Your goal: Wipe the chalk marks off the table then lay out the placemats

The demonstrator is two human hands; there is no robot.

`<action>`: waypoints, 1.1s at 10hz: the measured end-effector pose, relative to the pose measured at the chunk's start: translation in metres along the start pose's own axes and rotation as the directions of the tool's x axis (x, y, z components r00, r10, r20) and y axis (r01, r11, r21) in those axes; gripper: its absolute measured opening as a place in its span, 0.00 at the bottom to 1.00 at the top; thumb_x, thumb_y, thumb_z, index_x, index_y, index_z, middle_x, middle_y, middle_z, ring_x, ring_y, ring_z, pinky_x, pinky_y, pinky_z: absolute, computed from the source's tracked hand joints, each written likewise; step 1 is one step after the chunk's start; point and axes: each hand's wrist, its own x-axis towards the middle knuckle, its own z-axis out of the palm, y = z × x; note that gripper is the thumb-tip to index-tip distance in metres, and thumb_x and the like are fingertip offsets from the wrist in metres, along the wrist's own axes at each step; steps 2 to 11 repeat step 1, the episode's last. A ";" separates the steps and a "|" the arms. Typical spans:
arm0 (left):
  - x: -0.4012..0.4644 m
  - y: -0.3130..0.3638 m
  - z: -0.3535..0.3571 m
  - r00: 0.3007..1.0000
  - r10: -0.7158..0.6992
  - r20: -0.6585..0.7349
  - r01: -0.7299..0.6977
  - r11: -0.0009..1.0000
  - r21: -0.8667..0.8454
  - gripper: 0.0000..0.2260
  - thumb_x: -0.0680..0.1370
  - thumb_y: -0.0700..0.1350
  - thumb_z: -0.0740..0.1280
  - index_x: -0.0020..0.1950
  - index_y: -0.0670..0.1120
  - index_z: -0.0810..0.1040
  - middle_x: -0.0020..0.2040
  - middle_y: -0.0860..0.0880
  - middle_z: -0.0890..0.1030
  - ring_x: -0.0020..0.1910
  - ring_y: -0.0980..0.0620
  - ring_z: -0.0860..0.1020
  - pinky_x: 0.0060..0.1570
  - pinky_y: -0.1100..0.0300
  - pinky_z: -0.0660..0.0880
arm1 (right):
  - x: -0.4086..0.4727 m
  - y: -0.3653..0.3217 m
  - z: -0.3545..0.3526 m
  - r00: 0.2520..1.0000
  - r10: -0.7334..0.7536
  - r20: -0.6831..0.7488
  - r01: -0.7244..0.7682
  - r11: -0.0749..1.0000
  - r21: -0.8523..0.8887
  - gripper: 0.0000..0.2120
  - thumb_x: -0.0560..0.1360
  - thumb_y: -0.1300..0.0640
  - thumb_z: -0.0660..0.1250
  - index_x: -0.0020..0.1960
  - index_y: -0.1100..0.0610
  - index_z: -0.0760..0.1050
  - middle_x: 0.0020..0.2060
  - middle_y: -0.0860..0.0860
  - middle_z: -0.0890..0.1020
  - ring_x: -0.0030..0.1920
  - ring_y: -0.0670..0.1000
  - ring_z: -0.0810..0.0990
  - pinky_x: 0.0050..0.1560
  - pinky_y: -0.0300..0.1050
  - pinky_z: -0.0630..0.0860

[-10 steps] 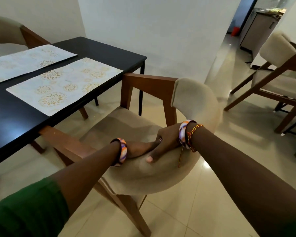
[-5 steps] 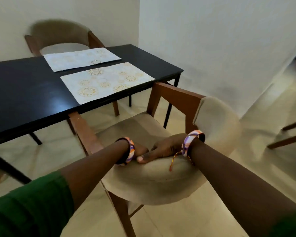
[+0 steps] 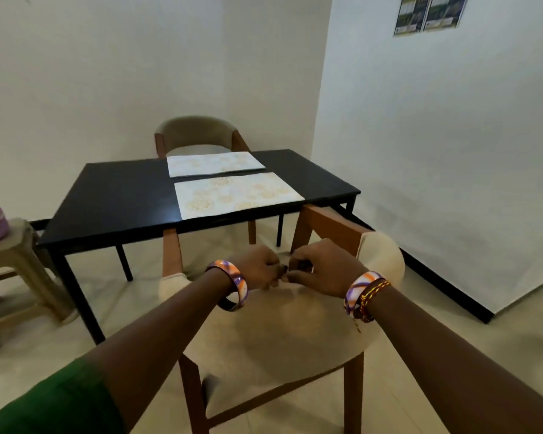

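Placemats: two pale mats with gold flower shapes lie flat on the table [image 3: 116,195]. The near placemat [image 3: 237,195] sits by the front edge and the far placemat [image 3: 215,163] sits just behind it, in front of the far chair [image 3: 198,133].
How they handle: they look thin, light and bendy. I think they slide easily on the smooth dark top, so a corner or a short edge is a good place to pinch one.
Table top: it looks dark and shiny. I see no chalk marks on the part that shows.
Near chair: the near chair [image 3: 279,339] stands in front of the table, pulled out, with its soft round back toward the person.
Left hand: the left hand [image 3: 257,267] is on top of the chair back, fingers curled down over the padded edge.
Right hand: the right hand [image 3: 322,267] is right beside it, almost touching, fingers curled over the same edge.
Arms: both arms reach forward and a little down, nearly straight. Each wrist has a bright bangle.
My guess: the mats look done, and the hands seem set to move the chair.
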 end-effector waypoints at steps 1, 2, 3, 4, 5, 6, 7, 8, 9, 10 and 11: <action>-0.010 0.023 -0.023 0.954 0.154 -0.257 -0.171 0.984 -0.044 0.12 0.81 0.40 0.57 0.44 0.39 0.78 0.37 0.47 0.79 0.34 0.52 0.77 0.34 0.70 0.72 | 0.007 -0.004 -0.025 0.954 -0.093 -0.286 0.103 0.994 0.022 0.07 0.74 0.56 0.68 0.47 0.59 0.81 0.40 0.54 0.83 0.39 0.50 0.80 0.44 0.48 0.78; -0.010 0.023 -0.023 0.954 0.154 -0.257 -0.171 0.984 -0.044 0.12 0.81 0.40 0.57 0.44 0.39 0.78 0.37 0.47 0.79 0.34 0.52 0.77 0.34 0.70 0.72 | 0.007 -0.004 -0.025 0.954 -0.093 -0.286 0.103 0.994 0.022 0.07 0.74 0.56 0.68 0.47 0.59 0.81 0.40 0.54 0.83 0.39 0.50 0.80 0.44 0.48 0.78; -0.010 0.023 -0.023 0.954 0.154 -0.257 -0.171 0.984 -0.044 0.12 0.81 0.40 0.57 0.44 0.39 0.78 0.37 0.47 0.79 0.34 0.52 0.77 0.34 0.70 0.72 | 0.007 -0.004 -0.025 0.954 -0.093 -0.286 0.103 0.994 0.022 0.07 0.74 0.56 0.68 0.47 0.59 0.81 0.40 0.54 0.83 0.39 0.50 0.80 0.44 0.48 0.78; -0.010 0.023 -0.023 0.954 0.154 -0.257 -0.171 0.984 -0.044 0.12 0.81 0.40 0.57 0.44 0.39 0.78 0.37 0.47 0.79 0.34 0.52 0.77 0.34 0.70 0.72 | 0.007 -0.004 -0.025 0.954 -0.093 -0.286 0.103 0.994 0.022 0.07 0.74 0.56 0.68 0.47 0.59 0.81 0.40 0.54 0.83 0.39 0.50 0.80 0.44 0.48 0.78; -0.010 0.023 -0.023 0.954 0.154 -0.257 -0.171 0.984 -0.044 0.12 0.81 0.40 0.57 0.44 0.39 0.78 0.37 0.47 0.79 0.34 0.52 0.77 0.34 0.70 0.72 | 0.007 -0.004 -0.025 0.954 -0.093 -0.286 0.103 0.994 0.022 0.07 0.74 0.56 0.68 0.47 0.59 0.81 0.40 0.54 0.83 0.39 0.50 0.80 0.44 0.48 0.78; -0.010 0.023 -0.023 0.954 0.154 -0.257 -0.171 0.984 -0.044 0.12 0.81 0.40 0.57 0.44 0.39 0.78 0.37 0.47 0.79 0.34 0.52 0.77 0.34 0.70 0.72 | 0.007 -0.004 -0.025 0.954 -0.093 -0.286 0.103 0.994 0.022 0.07 0.74 0.56 0.68 0.47 0.59 0.81 0.40 0.54 0.83 0.39 0.50 0.80 0.44 0.48 0.78; -0.010 0.023 -0.023 0.954 0.154 -0.257 -0.171 0.984 -0.044 0.12 0.81 0.40 0.57 0.44 0.39 0.78 0.37 0.47 0.79 0.34 0.52 0.77 0.34 0.70 0.72 | 0.007 -0.004 -0.025 0.954 -0.093 -0.286 0.103 0.994 0.022 0.07 0.74 0.56 0.68 0.47 0.59 0.81 0.40 0.54 0.83 0.39 0.50 0.80 0.44 0.48 0.78; -0.010 0.023 -0.023 0.954 0.154 -0.257 -0.171 0.984 -0.044 0.12 0.81 0.40 0.57 0.44 0.39 0.78 0.37 0.47 0.79 0.34 0.52 0.77 0.34 0.70 0.72 | 0.007 -0.004 -0.025 0.954 -0.093 -0.286 0.103 0.994 0.022 0.07 0.74 0.56 0.68 0.47 0.59 0.81 0.40 0.54 0.83 0.39 0.50 0.80 0.44 0.48 0.78; -0.010 0.023 -0.023 0.954 0.154 -0.257 -0.171 0.984 -0.044 0.12 0.81 0.40 0.57 0.44 0.39 0.78 0.37 0.47 0.79 0.34 0.52 0.77 0.34 0.70 0.72 | 0.007 -0.004 -0.025 0.954 -0.093 -0.286 0.103 0.994 0.022 0.07 0.74 0.56 0.68 0.47 0.59 0.81 0.40 0.54 0.83 0.39 0.50 0.80 0.44 0.48 0.78; -0.010 0.023 -0.023 0.954 0.154 -0.257 -0.171 0.984 -0.044 0.12 0.81 0.40 0.57 0.44 0.39 0.78 0.37 0.47 0.79 0.34 0.52 0.77 0.34 0.70 0.72 | 0.007 -0.004 -0.025 0.954 -0.093 -0.286 0.103 0.994 0.022 0.07 0.74 0.56 0.68 0.47 0.59 0.81 0.40 0.54 0.83 0.39 0.50 0.80 0.44 0.48 0.78; -0.010 0.023 -0.023 0.954 0.154 -0.257 -0.171 0.984 -0.044 0.12 0.81 0.40 0.57 0.44 0.39 0.78 0.37 0.47 0.79 0.34 0.52 0.77 0.34 0.70 0.72 | 0.007 -0.004 -0.025 0.954 -0.093 -0.286 0.103 0.994 0.022 0.07 0.74 0.56 0.68 0.47 0.59 0.81 0.40 0.54 0.83 0.39 0.50 0.80 0.44 0.48 0.78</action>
